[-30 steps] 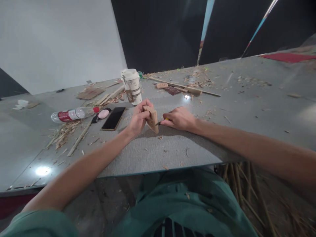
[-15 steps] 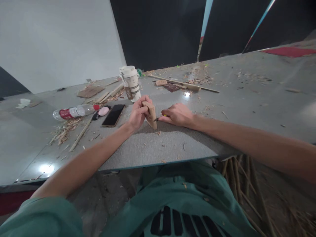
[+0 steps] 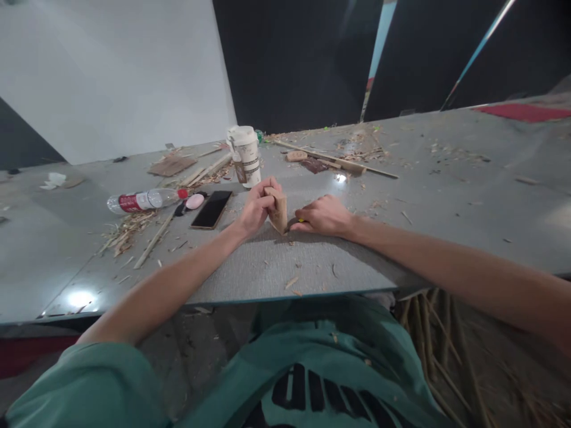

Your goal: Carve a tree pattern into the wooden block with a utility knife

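My left hand [image 3: 255,209] is closed around a small flat piece of wood [image 3: 280,215], held on edge with its lower end at the table top. My right hand [image 3: 326,215] is wrapped around a small knife [image 3: 301,220]; only a bit of yellow handle shows between the fingers. The knife's short dark tip sits near the wood's lower end, and I cannot tell whether it touches. Shavings [image 3: 292,282] lie on the grey table [image 3: 250,267] in front of the hands.
Left of my hands are a phone [image 3: 212,209], a pink oval object [image 3: 195,201] and a plastic bottle [image 3: 149,200] on its side. A lidded cup [image 3: 246,157] stands behind my left hand. Wooden strips [image 3: 343,163] lie farther back. The table's near edge [image 3: 276,300] runs before my body.
My right hand and the knife have shifted slightly down toward the wood's lower end. Another shaving lies near the table edge. The view has shifted slightly.
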The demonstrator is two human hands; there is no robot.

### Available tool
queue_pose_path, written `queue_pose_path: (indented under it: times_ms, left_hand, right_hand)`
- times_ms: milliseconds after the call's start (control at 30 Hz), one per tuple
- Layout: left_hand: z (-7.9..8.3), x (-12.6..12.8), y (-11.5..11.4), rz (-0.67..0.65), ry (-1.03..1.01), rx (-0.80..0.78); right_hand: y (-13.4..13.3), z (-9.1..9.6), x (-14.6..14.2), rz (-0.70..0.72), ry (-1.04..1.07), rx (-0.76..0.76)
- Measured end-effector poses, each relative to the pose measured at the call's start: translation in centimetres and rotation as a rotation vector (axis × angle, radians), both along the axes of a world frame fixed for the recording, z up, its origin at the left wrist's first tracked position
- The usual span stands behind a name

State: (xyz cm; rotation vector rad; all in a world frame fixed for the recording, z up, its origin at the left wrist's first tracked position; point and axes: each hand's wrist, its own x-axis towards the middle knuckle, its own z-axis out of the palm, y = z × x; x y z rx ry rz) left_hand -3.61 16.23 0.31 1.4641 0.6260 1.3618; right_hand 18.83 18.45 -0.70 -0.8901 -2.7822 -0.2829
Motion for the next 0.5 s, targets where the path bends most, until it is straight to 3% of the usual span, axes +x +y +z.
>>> queue_pose_path:
  times_ms: [267, 500]
  left_hand:
    - [-0.37, -0.02, 0.35, 0.043, -0.002, 0.025]
    - [-0.55, -0.07, 0.26, 0.073, 0.010, 0.032]
  right_hand:
    - [-0.38, 0.06, 0.48, -0.083, 0.119, 0.070]
    - [-0.23, -0.14, 0.14, -0.101, 0.082, 0.043]
